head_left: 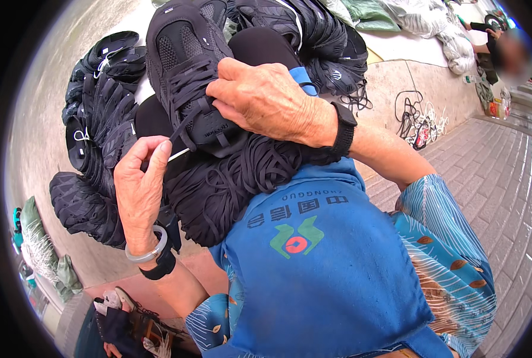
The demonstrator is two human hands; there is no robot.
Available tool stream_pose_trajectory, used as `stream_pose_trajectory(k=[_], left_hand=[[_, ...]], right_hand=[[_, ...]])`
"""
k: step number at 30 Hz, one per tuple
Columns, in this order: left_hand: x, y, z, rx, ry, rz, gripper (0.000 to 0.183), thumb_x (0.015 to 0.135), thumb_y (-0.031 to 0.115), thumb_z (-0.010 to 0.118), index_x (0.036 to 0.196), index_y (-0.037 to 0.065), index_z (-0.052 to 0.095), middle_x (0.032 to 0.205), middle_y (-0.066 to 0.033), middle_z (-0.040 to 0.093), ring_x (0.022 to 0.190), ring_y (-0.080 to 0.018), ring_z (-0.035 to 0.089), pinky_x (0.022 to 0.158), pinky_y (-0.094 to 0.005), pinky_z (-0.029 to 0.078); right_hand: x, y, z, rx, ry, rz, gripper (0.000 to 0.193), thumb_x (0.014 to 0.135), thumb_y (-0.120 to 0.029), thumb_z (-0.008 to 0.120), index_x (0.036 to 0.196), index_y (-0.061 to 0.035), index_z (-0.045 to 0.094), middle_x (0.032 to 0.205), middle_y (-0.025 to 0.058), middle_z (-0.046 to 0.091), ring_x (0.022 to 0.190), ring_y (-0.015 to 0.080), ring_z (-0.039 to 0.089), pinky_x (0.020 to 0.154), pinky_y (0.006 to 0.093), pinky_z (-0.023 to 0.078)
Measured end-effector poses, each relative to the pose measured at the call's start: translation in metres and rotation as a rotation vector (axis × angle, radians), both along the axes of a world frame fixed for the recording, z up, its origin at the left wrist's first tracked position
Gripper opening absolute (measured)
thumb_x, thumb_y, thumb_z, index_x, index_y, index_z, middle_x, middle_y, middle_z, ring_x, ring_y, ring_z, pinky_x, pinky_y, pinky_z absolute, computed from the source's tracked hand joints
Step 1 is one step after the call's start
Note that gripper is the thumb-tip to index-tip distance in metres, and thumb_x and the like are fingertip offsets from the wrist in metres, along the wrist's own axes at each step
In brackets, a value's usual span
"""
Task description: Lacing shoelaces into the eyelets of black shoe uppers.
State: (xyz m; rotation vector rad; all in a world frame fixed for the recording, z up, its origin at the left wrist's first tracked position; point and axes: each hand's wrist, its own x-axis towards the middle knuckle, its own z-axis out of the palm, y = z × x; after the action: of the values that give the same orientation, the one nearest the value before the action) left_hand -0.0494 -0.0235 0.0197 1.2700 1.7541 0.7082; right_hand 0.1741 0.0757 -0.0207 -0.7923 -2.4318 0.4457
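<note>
A black sneaker (185, 65) lies over my lap with its tongue and laced front facing me. My right hand (263, 98) rests on its laced side, fingers curled against the lacing; the fingertips are partly hidden. At the shoe's near left, my left hand (139, 182) pinches a black shoelace (182, 128) between thumb and forefinger, and the lace runs up to the shoe. A thin white strip (179, 154) shows beside the left fingertips; I cannot tell what it is. Just below the shoe, a thick bundle of black shoelaces (236, 185) lies across my lap.
Rows of black shoes (102, 113) stand at the left, and more black shoes (331, 42) at the far right. Loose black and white laces (421, 122) lie on the ground to the right. Plastic sacks (421, 21) are behind. Another person (119, 331) sits at the lower left.
</note>
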Motion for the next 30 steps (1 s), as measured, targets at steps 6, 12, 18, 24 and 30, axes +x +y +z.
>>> stream_pose_trajectory(k=[6, 12, 18, 24, 30], left_hand=[[0.021, 0.007, 0.001, 0.12, 0.076, -0.004, 0.018, 0.092, 0.013, 0.064, 0.102, -0.001, 0.064, 0.082, 0.0028, 0.06, 0.072, -0.0032, 0.051, 0.065, -0.0185, 0.042], [0.041, 0.021, -0.002, 0.081, 0.116, 0.007, 0.016, 0.09, 0.013, 0.066, 0.092, -0.002, 0.06, 0.076, 0.0021, 0.058, 0.068, -0.0057, 0.051, 0.062, -0.0201, 0.043], [0.049, 0.029, -0.001, 0.12, 0.409, -0.063, 0.014, 0.085, 0.011, 0.069, 0.09, 0.001, 0.06, 0.068, -0.0029, 0.054, 0.062, -0.0075, 0.048, 0.058, -0.0247, 0.042], [0.046, 0.032, 0.003, 0.315, 0.473, -0.194, 0.012, 0.079, 0.005, 0.067, 0.086, 0.001, 0.058, 0.065, -0.0117, 0.057, 0.058, -0.024, 0.057, 0.057, -0.035, 0.045], [0.048, 0.035, 0.008, 0.269, 0.444, -0.252, 0.012, 0.081, 0.007, 0.067, 0.085, 0.001, 0.057, 0.066, -0.0089, 0.058, 0.059, -0.0186, 0.056, 0.058, -0.0319, 0.046]], right_hand=[[0.0, 0.009, -0.006, -0.16, 0.102, 0.011, 0.009, 0.076, -0.015, 0.065, 0.078, -0.0065, 0.063, 0.083, 0.0113, 0.059, 0.077, 0.0326, 0.063, 0.066, 0.0435, 0.052], [-0.001, 0.013, -0.007, -0.284, 0.13, 0.052, 0.009, 0.076, -0.014, 0.063, 0.08, -0.0064, 0.065, 0.083, 0.0127, 0.06, 0.082, 0.0345, 0.062, 0.071, 0.0445, 0.051], [0.0, 0.013, -0.013, -0.22, 0.169, 0.077, 0.008, 0.076, -0.012, 0.064, 0.08, -0.0058, 0.062, 0.081, 0.0108, 0.057, 0.076, 0.0324, 0.061, 0.066, 0.0422, 0.05], [0.0, 0.011, -0.017, -0.069, 0.148, 0.084, 0.012, 0.077, -0.01, 0.066, 0.087, -0.0072, 0.058, 0.082, 0.0085, 0.053, 0.073, 0.0313, 0.06, 0.06, 0.04, 0.05], [0.001, 0.013, -0.018, -0.038, 0.159, 0.121, 0.014, 0.078, -0.01, 0.065, 0.087, -0.0071, 0.056, 0.083, 0.0087, 0.052, 0.071, 0.0313, 0.06, 0.057, 0.0399, 0.05]])
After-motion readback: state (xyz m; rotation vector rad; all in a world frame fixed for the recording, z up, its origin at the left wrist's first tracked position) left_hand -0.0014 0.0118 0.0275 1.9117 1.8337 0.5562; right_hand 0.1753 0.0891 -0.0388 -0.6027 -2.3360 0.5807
